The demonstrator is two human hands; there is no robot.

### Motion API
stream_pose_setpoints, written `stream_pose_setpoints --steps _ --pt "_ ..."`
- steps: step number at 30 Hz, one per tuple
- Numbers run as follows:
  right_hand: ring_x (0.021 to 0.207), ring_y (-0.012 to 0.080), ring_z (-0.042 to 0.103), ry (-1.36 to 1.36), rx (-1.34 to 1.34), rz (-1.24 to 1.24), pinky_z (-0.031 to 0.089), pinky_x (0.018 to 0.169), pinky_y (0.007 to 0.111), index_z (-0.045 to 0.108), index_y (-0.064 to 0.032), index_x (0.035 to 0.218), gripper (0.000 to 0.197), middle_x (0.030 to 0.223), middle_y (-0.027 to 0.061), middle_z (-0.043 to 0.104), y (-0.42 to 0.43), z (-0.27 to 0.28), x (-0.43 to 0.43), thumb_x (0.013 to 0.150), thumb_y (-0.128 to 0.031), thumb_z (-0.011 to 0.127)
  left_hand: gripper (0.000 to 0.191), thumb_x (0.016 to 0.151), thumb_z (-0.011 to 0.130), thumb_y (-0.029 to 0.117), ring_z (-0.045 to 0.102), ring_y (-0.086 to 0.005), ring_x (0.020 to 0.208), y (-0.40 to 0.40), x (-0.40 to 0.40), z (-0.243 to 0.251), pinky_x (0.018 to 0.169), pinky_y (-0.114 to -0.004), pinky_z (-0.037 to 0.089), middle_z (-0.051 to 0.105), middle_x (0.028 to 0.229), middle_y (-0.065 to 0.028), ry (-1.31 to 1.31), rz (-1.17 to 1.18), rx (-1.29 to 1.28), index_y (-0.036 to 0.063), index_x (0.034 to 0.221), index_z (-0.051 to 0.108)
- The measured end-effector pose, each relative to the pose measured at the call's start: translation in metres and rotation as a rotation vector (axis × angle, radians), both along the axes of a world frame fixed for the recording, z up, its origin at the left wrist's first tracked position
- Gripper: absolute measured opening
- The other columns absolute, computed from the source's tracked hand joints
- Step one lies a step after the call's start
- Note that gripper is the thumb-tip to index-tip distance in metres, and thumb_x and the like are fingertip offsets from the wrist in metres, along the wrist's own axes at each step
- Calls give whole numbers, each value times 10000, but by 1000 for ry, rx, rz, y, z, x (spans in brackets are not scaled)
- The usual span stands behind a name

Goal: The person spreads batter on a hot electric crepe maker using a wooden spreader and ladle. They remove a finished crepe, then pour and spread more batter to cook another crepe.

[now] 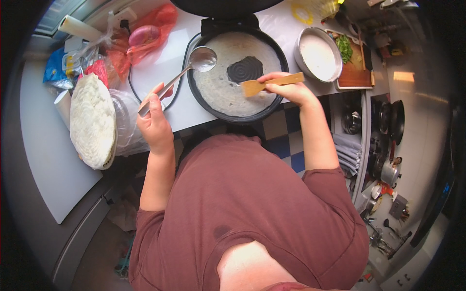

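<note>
My left hand [157,120] grips the handle of a metal ladle [203,59], whose bowl is over the left rim of a round black electric griddle [233,119]. My right hand [289,91] holds a wooden spatula [253,88] over the griddle's right part, its wide end near the middle. Pale batter [214,91] lies in a ring on the griddle, around a dark bare patch with ridges. The griddle's black lid [225,5] stands raised behind it. To the right is a metal bowl [317,54] of whitish batter.
At the left, a stack of pale flatbreads [93,122] lies by clear plastic bags. Behind are a red bag [156,43] with a purple-red onion and a black cord. On the right, a cutting board [355,72] holds chopped greens [344,49]. Pans [397,122] hang or stand farther right.
</note>
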State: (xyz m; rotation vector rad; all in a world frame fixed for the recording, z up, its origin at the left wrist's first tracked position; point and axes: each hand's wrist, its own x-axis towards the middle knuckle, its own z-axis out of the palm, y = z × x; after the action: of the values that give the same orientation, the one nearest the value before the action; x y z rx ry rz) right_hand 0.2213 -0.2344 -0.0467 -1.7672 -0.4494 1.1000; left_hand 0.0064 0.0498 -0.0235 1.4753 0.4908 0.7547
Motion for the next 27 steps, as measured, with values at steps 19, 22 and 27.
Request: stream_pose_setpoints --steps 19,22,27 --pt "913 134 645 102 -108 84 536 822 265 691 -38 1105 253 1032 63 695 -17 6 53 864 -116 680 361 1026 446 203 644 -194 948 -19 9 -1 932 -340 451 687 1008 -158 31 43 33 -91 1153 613" --pt "901 126 644 51 -185 131 538 803 262 700 -46 1090 245 1001 61 700 -9 16 68 856 -116 692 343 1024 447 182 642 -194 951 -26 12 -1 931 -334 457 680 1017 -155 35 61 35 -91 1150 611" --pt "898 123 641 138 -164 290 539 780 263 705 -64 1087 248 999 58 698 2 16 105 846 -118 708 313 1021 442 141 637 -199 954 -39 15 -2 930 -334 468 670 1025 -151 45 107 39 -96 1140 607"
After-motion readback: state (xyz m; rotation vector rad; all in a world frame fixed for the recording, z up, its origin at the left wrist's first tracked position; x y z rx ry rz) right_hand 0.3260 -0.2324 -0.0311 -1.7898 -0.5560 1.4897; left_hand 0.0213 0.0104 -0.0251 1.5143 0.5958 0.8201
